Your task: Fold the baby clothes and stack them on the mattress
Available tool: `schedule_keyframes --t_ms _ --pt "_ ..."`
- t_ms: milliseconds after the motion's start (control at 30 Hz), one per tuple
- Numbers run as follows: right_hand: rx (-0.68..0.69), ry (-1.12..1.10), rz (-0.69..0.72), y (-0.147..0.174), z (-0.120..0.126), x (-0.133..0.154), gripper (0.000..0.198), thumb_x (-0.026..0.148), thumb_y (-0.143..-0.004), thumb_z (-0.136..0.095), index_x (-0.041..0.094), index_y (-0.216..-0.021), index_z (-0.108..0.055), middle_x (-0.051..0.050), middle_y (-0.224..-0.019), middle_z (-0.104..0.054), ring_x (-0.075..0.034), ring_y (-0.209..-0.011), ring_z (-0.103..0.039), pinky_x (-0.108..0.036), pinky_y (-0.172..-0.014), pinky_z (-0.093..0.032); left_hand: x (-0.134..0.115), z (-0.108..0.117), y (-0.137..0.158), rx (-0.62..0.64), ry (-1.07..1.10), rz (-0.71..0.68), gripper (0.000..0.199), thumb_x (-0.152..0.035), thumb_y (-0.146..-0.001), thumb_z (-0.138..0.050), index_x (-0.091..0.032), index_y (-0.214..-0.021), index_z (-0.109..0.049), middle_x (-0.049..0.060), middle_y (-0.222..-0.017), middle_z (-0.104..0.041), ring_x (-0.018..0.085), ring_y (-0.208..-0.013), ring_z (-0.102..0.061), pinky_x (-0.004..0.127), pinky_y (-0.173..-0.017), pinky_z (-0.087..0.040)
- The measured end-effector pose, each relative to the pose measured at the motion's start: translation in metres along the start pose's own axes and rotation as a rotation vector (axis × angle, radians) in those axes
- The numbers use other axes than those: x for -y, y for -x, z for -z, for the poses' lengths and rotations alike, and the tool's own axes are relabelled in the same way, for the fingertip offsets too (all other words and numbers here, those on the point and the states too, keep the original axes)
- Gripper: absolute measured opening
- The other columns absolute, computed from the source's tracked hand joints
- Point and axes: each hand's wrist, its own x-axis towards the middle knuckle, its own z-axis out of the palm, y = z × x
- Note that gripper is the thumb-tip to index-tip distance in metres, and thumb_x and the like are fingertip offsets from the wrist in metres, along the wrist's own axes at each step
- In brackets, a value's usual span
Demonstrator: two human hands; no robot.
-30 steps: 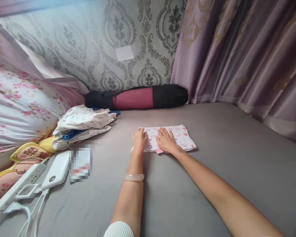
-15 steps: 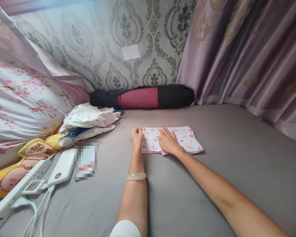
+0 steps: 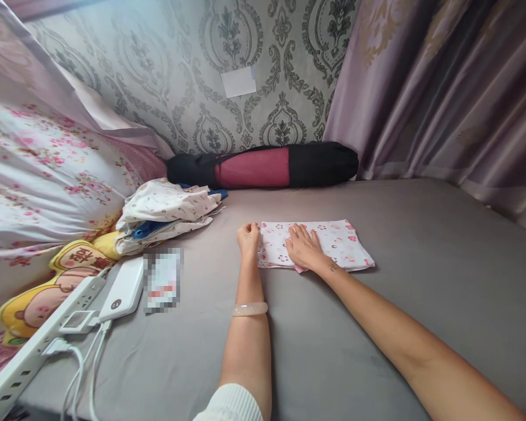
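Note:
A white cloth with pink and red prints (image 3: 337, 245) lies folded into a flat rectangle on the grey bed sheet. A bit of plain pink fabric shows at its front edge. My left hand (image 3: 248, 238) is closed, its fingers pinched at the cloth's left edge near the far corner; the exact grip is partly hidden. Flat on the middle of the cloth rests my right hand (image 3: 304, 245), fingers stretched and slightly spread, palm down.
Crumpled printed clothes (image 3: 166, 204) lie left of the cloth. Nearer are a white power bank (image 3: 125, 286), a blurred packet (image 3: 162, 283), a power strip (image 3: 35, 356) with cables and a yellow cartoon cushion (image 3: 30, 304). A long black-and-red bag (image 3: 254, 168) lies along the wall.
The whole view has shifted slightly, so everything appears a little further right. Both hands stay at the same places on the folded cloth.

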Motion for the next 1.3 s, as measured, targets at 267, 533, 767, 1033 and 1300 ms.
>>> schedule_keyframes --t_ms 267,533,767,1033,1300 --pt "0.005 -0.021 0.032 -0.012 -0.003 0.023 0.057 0.032 -0.096 -0.022 0.009 -0.146 -0.033 -0.014 -0.156 -0.025 -0.026 -0.143 -0.018 -0.049 -0.115 -0.007 -0.002 0.005 -0.003 -0.032 0.044 0.036 0.022 -0.030 -0.076 -0.049 -0.016 -0.081 -0.065 0.007 -0.079 -0.071 0.015 -0.068 -0.065 0.025 -0.065 -0.047" --pt "-0.014 -0.023 0.031 -0.012 -0.011 0.022 0.057 0.033 -0.096 -0.021 0.009 -0.146 -0.034 -0.014 -0.155 -0.027 -0.025 -0.143 -0.019 -0.049 -0.115 -0.006 -0.014 0.012 0.006 -0.031 0.265 0.144 0.019 -0.027 -0.076 -0.054 -0.013 -0.083 -0.065 0.007 -0.079 -0.069 0.013 -0.067 -0.064 0.022 -0.061 -0.044" --pt "0.004 -0.041 0.055 -0.019 -0.004 0.034 0.056 0.031 -0.096 -0.022 0.007 -0.144 -0.037 -0.016 -0.154 -0.028 -0.027 -0.143 -0.020 -0.050 -0.114 -0.009 -0.018 0.015 0.004 -0.050 0.483 0.299 0.013 -0.022 -0.074 -0.058 -0.014 -0.082 -0.064 0.005 -0.075 -0.068 0.010 -0.063 -0.062 0.020 -0.058 -0.042" --pt "0.002 -0.049 0.087 -0.024 -0.013 0.047 0.057 0.033 -0.096 -0.022 0.008 -0.146 -0.035 -0.013 -0.155 -0.027 -0.024 -0.143 -0.019 -0.047 -0.116 -0.008 -0.017 0.013 -0.001 -0.054 0.689 0.440 0.006 -0.021 -0.076 -0.060 -0.015 -0.078 -0.061 0.003 -0.076 -0.066 0.008 -0.064 -0.062 0.020 -0.062 -0.044" --pt "0.019 -0.041 0.071 -0.024 -0.010 0.049 0.057 0.033 -0.096 -0.023 0.008 -0.145 -0.036 -0.013 -0.155 -0.028 -0.025 -0.143 -0.020 -0.047 -0.116 -0.008 -0.020 0.014 0.000 -0.028 0.788 0.526 0.003 -0.015 -0.075 -0.061 -0.016 -0.073 -0.059 0.002 -0.072 -0.063 0.007 -0.060 -0.060 0.017 -0.055 -0.044"
